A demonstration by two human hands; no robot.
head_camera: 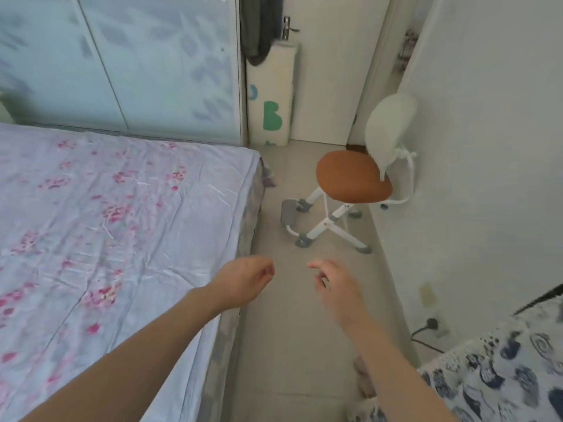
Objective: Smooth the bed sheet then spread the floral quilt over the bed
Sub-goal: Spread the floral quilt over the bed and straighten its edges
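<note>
My left hand [243, 280] and right hand [333, 284] hang loosely curled, holding nothing, past the bed [240, 239] edge. The sheet [122, 208] lies creased on it. Smoothing comes next, needing flat palms. No quilt is visible.

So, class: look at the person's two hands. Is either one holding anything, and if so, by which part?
Nothing is held. The left hand and right hand hang loosely curled over the grey floor, beside the pink-flowered pale blue bed sheet.
</note>
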